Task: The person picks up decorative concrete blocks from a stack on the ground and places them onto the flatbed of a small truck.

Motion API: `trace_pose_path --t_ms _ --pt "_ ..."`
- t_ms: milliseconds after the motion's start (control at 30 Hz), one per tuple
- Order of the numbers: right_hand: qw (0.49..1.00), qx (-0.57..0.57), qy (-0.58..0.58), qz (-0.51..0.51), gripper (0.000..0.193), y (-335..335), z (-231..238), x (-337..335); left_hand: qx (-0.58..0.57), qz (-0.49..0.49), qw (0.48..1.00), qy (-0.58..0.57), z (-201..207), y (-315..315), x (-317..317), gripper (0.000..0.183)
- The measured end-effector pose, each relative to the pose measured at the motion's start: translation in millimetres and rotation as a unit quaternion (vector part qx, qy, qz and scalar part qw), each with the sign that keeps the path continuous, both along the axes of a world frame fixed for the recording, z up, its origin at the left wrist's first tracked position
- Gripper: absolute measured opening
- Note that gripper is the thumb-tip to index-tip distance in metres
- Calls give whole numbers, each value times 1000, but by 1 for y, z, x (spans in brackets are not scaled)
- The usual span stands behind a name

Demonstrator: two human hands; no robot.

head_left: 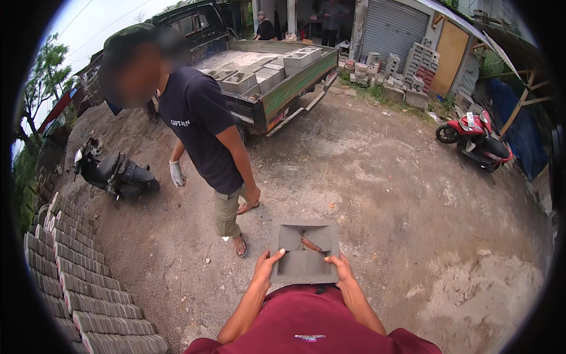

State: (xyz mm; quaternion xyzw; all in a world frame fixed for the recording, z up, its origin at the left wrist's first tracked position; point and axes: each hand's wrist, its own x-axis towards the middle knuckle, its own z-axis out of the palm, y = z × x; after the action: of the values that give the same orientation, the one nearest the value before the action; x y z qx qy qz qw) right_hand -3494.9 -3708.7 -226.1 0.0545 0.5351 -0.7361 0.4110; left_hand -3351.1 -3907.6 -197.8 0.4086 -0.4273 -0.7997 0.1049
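Here, grey block [302,255], matte, two-hollowed; brown leaf [311,243] showing within

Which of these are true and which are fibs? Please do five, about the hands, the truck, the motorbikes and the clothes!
1. The left hand and right hand hold one gray block. True.
2. The truck carries only tires. False: gray blocks sit in the truck's bed.
3. The co-worker wears a glove on one hand. True.
4. The red motorbike is on the picture's left. False: the red motorbike is on the right; a black motorbike is on the left.
5. The block holder's shirt is dark red. True.
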Motion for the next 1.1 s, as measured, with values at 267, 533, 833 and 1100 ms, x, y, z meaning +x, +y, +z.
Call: trace_pose_path --t_ms 267,533,833,1100 --pt "1000 7 21 6 44 -98 -4 -199 -8 -5 1000 27 -22 -91 -189 71" --pt "995 11 55 79 60 -196 13 -393 3 49 998 45 -16 -177 -365 61" --pt "991 -41 54 118 61 -336 10 -563 -52 109 991 56 -20 -302 -523 79" --pt "978 -80 109 161 60 -516 0 -741 -134 167 971 104 -19 -462 -681 77"
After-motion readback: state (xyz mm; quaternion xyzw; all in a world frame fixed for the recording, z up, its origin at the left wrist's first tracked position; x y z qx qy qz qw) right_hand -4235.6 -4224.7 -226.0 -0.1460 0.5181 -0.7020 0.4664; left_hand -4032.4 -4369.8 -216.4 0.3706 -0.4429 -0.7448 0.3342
